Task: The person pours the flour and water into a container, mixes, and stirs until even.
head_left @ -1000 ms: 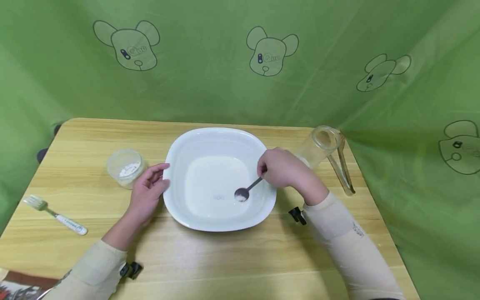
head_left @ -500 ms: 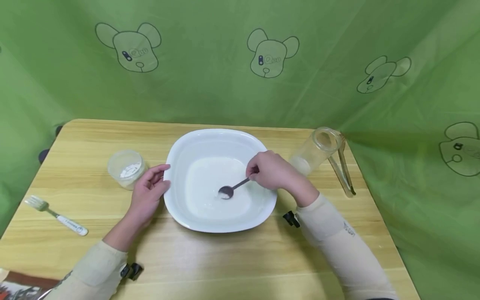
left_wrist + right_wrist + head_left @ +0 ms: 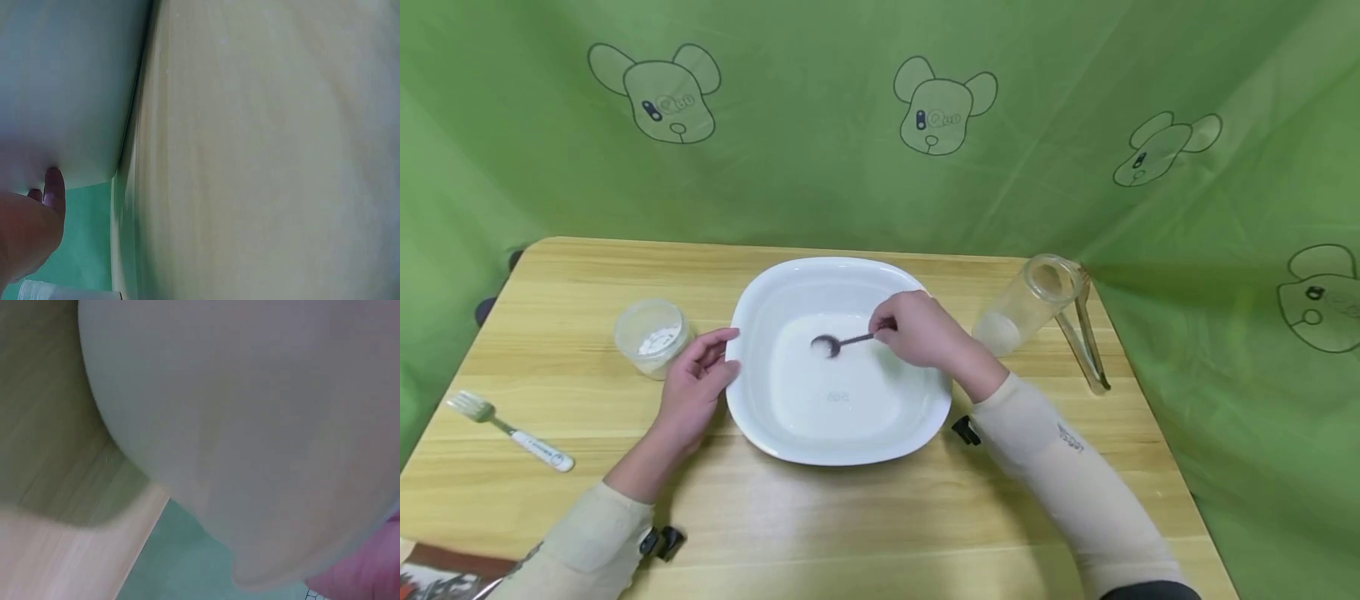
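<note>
A white basin (image 3: 760, 417) stands mid-table in the head view. My right hand (image 3: 917, 329) is over its right side and pinches the handle of a small dark spoon (image 3: 829, 344). The spoon's round bowl is blurred above the basin floor. My left hand (image 3: 696, 383) rests its finger and thumb against the basin's left outer rim; in the left wrist view the hand (image 3: 34, 228) touches the basin's outer wall (image 3: 69, 81). The right wrist view shows mostly the basin wall (image 3: 219, 425), with part of the hand (image 3: 362, 569) at the lower right.
Beside my left hand stands a clear tub (image 3: 651, 337) holding something white. A fork (image 3: 512, 432) lies farther left. At the right are a glass jar (image 3: 1026, 304) with white matter at its bottom and metal tongs (image 3: 1086, 350). A green curtain (image 3: 820, 183) hangs behind the table.
My right hand has carried the spoon leftward and then toward the back of the basin. White grains visible in the spoon earlier are hard to make out now. My left hand has stayed put.
</note>
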The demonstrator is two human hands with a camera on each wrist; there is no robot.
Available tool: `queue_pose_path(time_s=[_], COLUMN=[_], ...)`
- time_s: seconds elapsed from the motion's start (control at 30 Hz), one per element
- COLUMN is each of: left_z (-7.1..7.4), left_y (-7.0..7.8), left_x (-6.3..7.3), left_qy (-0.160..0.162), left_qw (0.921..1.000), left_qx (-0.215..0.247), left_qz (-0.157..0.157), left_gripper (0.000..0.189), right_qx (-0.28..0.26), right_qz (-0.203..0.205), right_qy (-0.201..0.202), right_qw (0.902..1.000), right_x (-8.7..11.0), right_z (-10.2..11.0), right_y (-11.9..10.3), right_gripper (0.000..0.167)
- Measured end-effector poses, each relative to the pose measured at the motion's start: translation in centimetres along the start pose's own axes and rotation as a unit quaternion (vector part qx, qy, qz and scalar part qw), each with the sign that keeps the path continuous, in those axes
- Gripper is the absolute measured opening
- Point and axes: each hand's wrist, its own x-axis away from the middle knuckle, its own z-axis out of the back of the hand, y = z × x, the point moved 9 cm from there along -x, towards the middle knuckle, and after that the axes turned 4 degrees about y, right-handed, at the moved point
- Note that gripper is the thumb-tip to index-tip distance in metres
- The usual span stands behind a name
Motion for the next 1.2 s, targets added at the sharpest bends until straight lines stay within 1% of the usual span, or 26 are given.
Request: queue_pose_path(time_s=[0.07,0.13,0.2,0.27,0.33,0.4,0.47,0.53,0.6,0.7,0.73,0.8,0.9,0.97,1.0,1.07,1.2], left_z=[0.0,0.0,0.0,0.0,0.1,0.1,0.1,0.1,0.1,0.1,0.1,0.2,0.1,0.1,0.1,0.1,0.0], left_y=[0.0,0.0,0.1,0.1,0.1,0.1,0.1,0.0,0.0,-0.1,-0.1,-0.1,0.0,0.0,0.0,0.0,0.0], left_x=[0.0,0.0,0.0,0.0,0.0,0.0,0.1,0.1,0.1,0.1,0.1,0.1,0.1,0.0,0.0,0.0,0.0], left_qy=[-0.001,-0.001,0.000,0.001,0.001,0.002,0.000,-0.001,-0.002,-0.002,-0.003,-0.003,-0.004,-0.004,-0.005,-0.004,-0.003], left_qw=[1.0000,1.0000,1.0000,1.0000,1.0000,1.0000,1.0000,1.0000,1.0000,1.0000,1.0000,1.0000,1.0000,1.0000,1.0000,1.0000,1.0000], left_qx=[0.001,0.001,0.002,0.002,0.002,0.005,0.005,0.007,0.008,0.006,0.005,0.002,0.001,0.003,0.003,0.002,0.001], left_qz=[-0.001,-0.001,-0.002,-0.001,-0.002,-0.002,-0.002,0.000,0.002,0.004,0.003,0.002,0.000,-0.001,-0.002,-0.004,-0.006], left_gripper=[0.042,0.042,0.043,0.042,0.042,0.042,0.042,0.042,0.042,0.042,0.042,0.042,0.042,0.042,0.042,0.042,0.042], right_qx=[-0.011,-0.002,0.017,0.036,0.044,0.040,0.025,0.000,-0.024,-0.046,-0.046,-0.040,-0.020,-0.015,-0.018,-0.026,-0.047], right_qz=[0.005,-0.008,-0.032,-0.057,-0.067,-0.053,-0.026,0.009,0.041,0.071,0.073,0.067,0.035,0.016,0.011,0.021,0.064], right_qy=[-0.030,-0.036,-0.016,0.018,0.047,0.056,0.050,0.029,-0.001,-0.045,-0.053,-0.053,-0.019,0.002,0.005,-0.006,-0.076], right_qw=[0.9995,0.9993,0.9992,0.9976,0.9957,0.9962,0.9981,0.9995,0.9989,0.9954,0.9949,0.9956,0.9990,0.9998,0.9998,0.9994,0.9940], right_x=[0.3,0.6,0.8,0.8,0.6,0.2,-0.2,-0.5,-0.5,-0.2,-0.1,0.0,-0.1,-0.3,-0.3,-0.2,0.8], right_z=[-0.4,0.0,0.8,1.7,2.1,1.8,0.9,-0.2,-1.3,-2.4,-2.5,-2.3,-1.3,-0.9,-0.9,-1.3,-2.2], right_y=[-0.2,0.1,0.6,1.1,1.3,0.8,-0.2,-1.5,-2.7,-3.9,-4.0,-3.9,-3.0,-2.5,-2.5,-2.7,-3.5], right_gripper=[0.012,0.014,0.015,0.016,0.017,0.015,0.012,0.010,0.009,0.010,0.010,0.011,0.013,0.014,0.013,0.013,0.011])
